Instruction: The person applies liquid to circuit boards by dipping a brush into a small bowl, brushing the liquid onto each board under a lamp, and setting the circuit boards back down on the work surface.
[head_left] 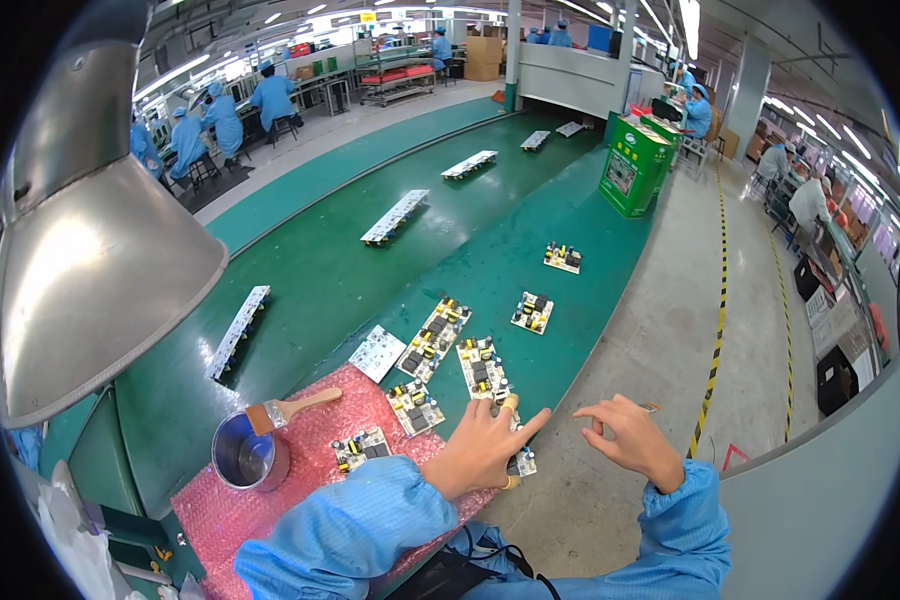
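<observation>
Currently, a circuit board (524, 463) lies partly hidden under the left grip (482, 448).

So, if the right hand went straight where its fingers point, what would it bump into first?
Probably the left hand, whose extended finger lies straight ahead across a gap, though depth is unclear.

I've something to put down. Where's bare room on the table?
On the table, there's room between the green can and the farthest circuit board. Bubble wrap is free this side of the cup. Boards crowd beyond the left hand.
</observation>
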Demonstrator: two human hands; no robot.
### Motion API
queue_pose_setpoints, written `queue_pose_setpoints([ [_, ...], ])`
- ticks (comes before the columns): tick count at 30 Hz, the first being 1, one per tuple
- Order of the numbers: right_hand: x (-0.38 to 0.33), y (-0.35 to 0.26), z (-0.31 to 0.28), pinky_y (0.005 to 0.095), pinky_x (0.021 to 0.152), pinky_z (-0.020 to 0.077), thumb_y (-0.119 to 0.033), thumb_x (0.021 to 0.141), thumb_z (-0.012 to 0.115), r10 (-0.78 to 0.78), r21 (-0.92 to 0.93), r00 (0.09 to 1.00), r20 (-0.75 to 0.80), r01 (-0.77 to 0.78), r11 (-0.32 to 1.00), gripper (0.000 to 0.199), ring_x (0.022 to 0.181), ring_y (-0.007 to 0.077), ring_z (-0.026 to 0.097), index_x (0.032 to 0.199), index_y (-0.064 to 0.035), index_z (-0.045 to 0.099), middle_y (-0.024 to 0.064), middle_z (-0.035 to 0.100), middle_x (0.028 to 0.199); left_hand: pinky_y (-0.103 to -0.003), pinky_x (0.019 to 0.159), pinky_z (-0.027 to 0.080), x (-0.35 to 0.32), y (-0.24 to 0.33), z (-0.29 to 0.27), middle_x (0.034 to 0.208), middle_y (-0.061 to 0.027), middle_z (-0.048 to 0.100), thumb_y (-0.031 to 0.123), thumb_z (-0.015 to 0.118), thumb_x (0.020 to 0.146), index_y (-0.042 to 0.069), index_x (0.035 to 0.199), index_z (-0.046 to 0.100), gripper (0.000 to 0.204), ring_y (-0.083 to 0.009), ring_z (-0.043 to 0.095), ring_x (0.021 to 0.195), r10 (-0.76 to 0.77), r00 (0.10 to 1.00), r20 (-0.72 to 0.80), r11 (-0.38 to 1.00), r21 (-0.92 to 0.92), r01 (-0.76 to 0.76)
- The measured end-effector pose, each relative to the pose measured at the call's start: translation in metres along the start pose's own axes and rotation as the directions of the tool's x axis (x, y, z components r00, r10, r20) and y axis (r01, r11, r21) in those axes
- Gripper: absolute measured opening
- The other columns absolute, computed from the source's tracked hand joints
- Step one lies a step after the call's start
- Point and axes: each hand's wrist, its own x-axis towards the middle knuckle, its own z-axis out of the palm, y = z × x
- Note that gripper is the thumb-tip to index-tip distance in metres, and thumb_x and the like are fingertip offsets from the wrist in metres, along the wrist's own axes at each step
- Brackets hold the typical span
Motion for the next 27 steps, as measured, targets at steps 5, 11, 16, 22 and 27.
queue_pose_setpoints([
  [5, 0.005, -0.005, 0.001, 0.0362, 0.067, 0.0436, -0.011, 0.077, 0.067, -0.030, -0.052, 1.000, 0.006, 0.030, 0.998, 0.025, 0.073, 0.0224, 0.053, 0.101, -0.0081, 0.065, 0.0024, 0.058, 0.071, -0.044, 0.079, 0.040, -0.004, -0.004, 0.006, 0.114, -0.0250, 0.051, 0.030, 0.080, 0.052, 0.018, 0.139, 0.039, 0.097, -0.0380, 0.054, 0.091, -0.021, 1.000, 0.016, 1.000, 0.016, 0.021],
  [11, 0.012, -0.022, -0.013, 0.0347, 0.070, 0.0420, -0.001, 0.074, 0.063, -0.027, -0.014, 0.993, -0.114, 0.026, 1.000, 0.033, 0.075, 0.0243, 0.050, 0.106, -0.0065, 0.063, 0.0061, 0.057, 0.077, -0.043, 0.081, 0.040, -0.008, -0.008, -0.014, 0.116, -0.0191, 0.048, 0.034, 0.079, 0.053, 0.015, 0.136, 0.043, 0.092, -0.0341, 0.052, 0.098, -0.094, 0.995, -0.040, 0.990, -0.107, 0.090],
  [16, 0.029, -0.044, -0.032, 0.0327, 0.077, 0.0386, 0.007, 0.075, 0.053, -0.077, -0.079, 0.966, -0.246, 0.059, 0.995, 0.046, 0.085, 0.0241, 0.047, 0.120, -0.0037, 0.054, 0.0110, 0.053, 0.090, -0.036, 0.081, 0.046, -0.048, -0.026, -0.098, 0.119, -0.0129, 0.051, 0.026, 0.080, 0.063, 0.011, 0.133, 0.044, 0.081, -0.0247, 0.056, 0.102, -0.356, 0.916, -0.184, 0.550, -0.834, 0.047],
  [22, 0.067, -0.089, -0.017, 0.0303, 0.079, 0.0372, 0.011, 0.086, 0.038, -0.270, -0.039, 0.912, -0.310, 0.271, 0.962, 0.046, 0.085, 0.0194, 0.042, 0.130, -0.0024, 0.044, 0.0089, 0.053, 0.096, -0.039, 0.100, 0.041, -0.165, -0.027, -0.152, 0.126, -0.0147, 0.053, 0.038, 0.063, 0.085, 0.003, 0.135, 0.038, 0.066, -0.0249, 0.054, 0.113, -0.802, 0.574, -0.167, -0.188, -0.841, -0.507],
  [27, 0.105, -0.160, 0.021, 0.0345, 0.093, 0.0402, 0.018, 0.080, 0.038, -0.522, 0.346, 0.845, -0.113, 0.526, 0.777, 0.060, 0.109, 0.0293, 0.054, 0.137, -0.0010, 0.035, 0.0186, 0.053, 0.126, -0.048, 0.100, 0.037, -0.272, -0.016, -0.142, 0.131, -0.0125, 0.049, 0.049, 0.053, 0.086, 0.009, 0.129, 0.047, 0.059, -0.0311, 0.045, 0.119, -0.917, 0.292, -0.272, -0.071, -0.610, -0.789],
])
